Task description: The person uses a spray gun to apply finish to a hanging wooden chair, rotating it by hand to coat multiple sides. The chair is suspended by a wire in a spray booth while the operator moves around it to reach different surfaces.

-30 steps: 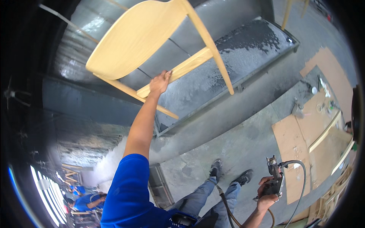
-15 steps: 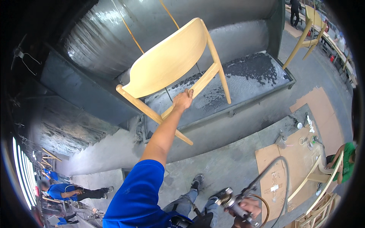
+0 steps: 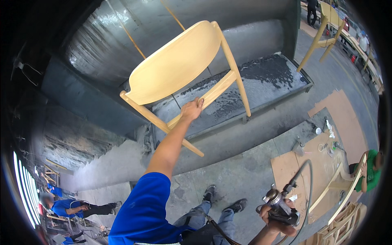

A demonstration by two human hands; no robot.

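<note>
Left hand [image 3: 191,109] gripping a pale wooden chair frame with a broad curved backrest [image 3: 175,63]; right hand [image 3: 277,226] wrapped around a metallic grey spray gun [image 3: 281,209].
In the head view, the chair frame stands tilted from the centre toward eleven o'clock, in front of a long dark metal tray with a speckled surface [image 3: 261,94]; the left hand's fingers close over its flat wooden crossbar [image 3: 219,87], and two thin cords [image 3: 173,15] run up from behind its upper edge. The spray gun is between four and five o'clock, joined to a grey flexible hose [image 3: 311,179], near flat brown cardboard sheets [image 3: 281,163] at four o'clock. At two o'clock is another pale wooden chair frame [image 3: 325,42]; toward half past three, a person in green [image 3: 372,171] holds a pale curved wooden frame [image 3: 347,192]; at eight o'clock is a person in blue [image 3: 63,207].
</note>
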